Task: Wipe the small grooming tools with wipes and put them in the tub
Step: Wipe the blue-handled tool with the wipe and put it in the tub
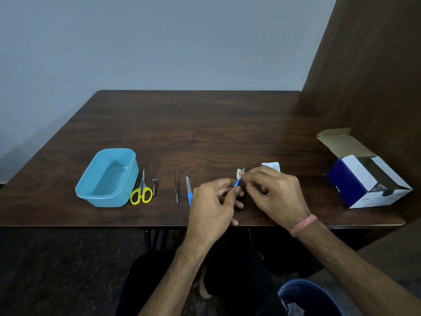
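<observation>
My left hand [211, 201] pinches a small blue-handled tool [236, 183] near the table's front edge. My right hand [273, 190] pinches a little white wipe [239, 174] around the tool's metal tip. To the left lie a blue-handled nail file [188, 190], thin tweezers [175, 188], a small nail clipper [155, 184] and yellow-handled scissors [141, 192]. The empty light-blue tub [107, 179] stands at the far left of this row.
A torn white wipe sachet [272, 166] lies just behind my right hand. An open blue and white box [366, 179] sits at the table's right end beside a brown wall panel. A blue bin [309, 297] stands on the floor at lower right.
</observation>
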